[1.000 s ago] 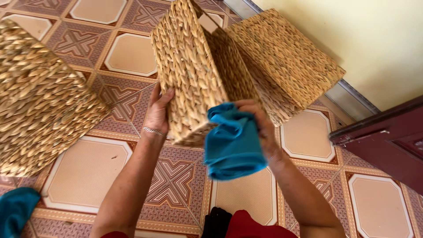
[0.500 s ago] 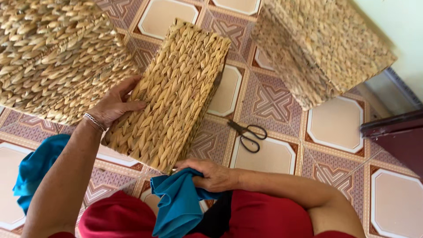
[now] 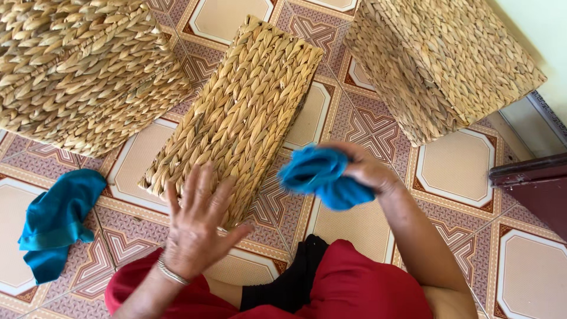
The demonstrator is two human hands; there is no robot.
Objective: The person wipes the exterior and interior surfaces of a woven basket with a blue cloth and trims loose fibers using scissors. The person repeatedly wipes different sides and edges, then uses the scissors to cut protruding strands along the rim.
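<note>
My left hand (image 3: 198, 221) open, fingers spread, hovering over near end of flat woven basket (image 3: 239, 115); basket at 12 o'clock, long axis toward 1. My right hand (image 3: 363, 168) clamped on blue cloth (image 3: 322, 176), at 3 o'clock, farther off.

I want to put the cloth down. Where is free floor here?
Bare tiles lie between the flat woven basket and the right basket, and below that basket beside the dark furniture. The left is crowded: big basket, blue cloth.
</note>
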